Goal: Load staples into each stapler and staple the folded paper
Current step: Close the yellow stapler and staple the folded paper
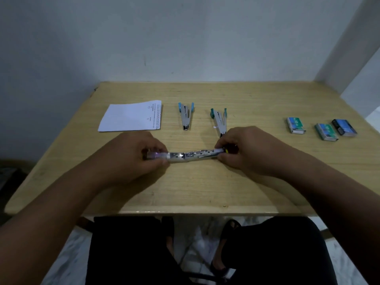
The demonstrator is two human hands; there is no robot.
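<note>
Gripping an opened-out stapler [193, 156] by its two ends, both hands hold it level just above the middle of the wooden table [205, 188]. The left hand [135, 155] has its fingers curled round the purple-tinted end, and the right hand [240, 151] pinches the opposite end, where a bit of yellow shows between the fingers. The metal body lies spread nearly straight between them, its inner parts facing up. Behind it, two more staplers lie on the table with their arms spread in a V: one with light blue tips [186, 115] near the centre, and one with teal tips [219, 119] just beyond the right hand's knuckles. To the left of these lies the folded paper [131, 117], flat, with small print along its right edge. Well apart on the right sit three small staple boxes [296, 125] in a loose row.
</note>
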